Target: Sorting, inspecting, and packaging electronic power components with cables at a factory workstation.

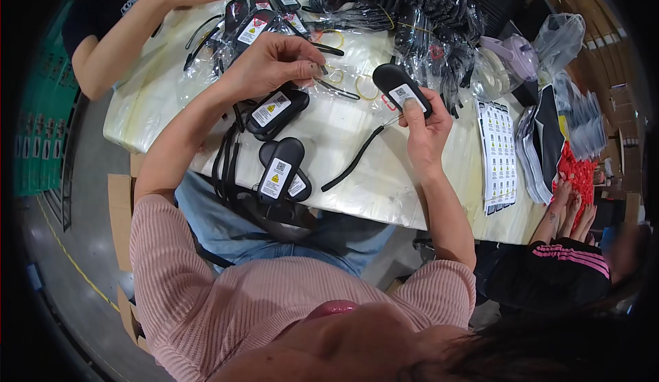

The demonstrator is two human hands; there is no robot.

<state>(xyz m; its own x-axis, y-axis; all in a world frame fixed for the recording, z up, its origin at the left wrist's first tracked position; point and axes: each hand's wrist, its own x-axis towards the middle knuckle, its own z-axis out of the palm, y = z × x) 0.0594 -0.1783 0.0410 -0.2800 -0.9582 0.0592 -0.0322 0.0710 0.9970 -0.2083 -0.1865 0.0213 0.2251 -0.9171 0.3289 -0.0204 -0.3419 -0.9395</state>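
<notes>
My right hand [427,131] grips a black oval handheld device [392,80] with a white label; my thumb lies on the label. A black wrist strap [353,159] hangs by a thin loop beside that hand. My left hand [274,66] is closed in a pinch above the table, thumb against fingers; what sits between the fingertips is too small to make out. Below it lie labelled black devices [274,111] stacked together. Nearer to me, another pair of labelled devices [281,169] overlaps at the table's front edge, with black straps [226,162] hanging to their left.
A co-worker's arm [130,35] reaches in at the far left, by bagged devices [254,28]. Bagged black items [425,32] pile up at the back. Label sheets [498,155] lie on the right. Another person's hands [570,210] handle red pieces [576,172] there.
</notes>
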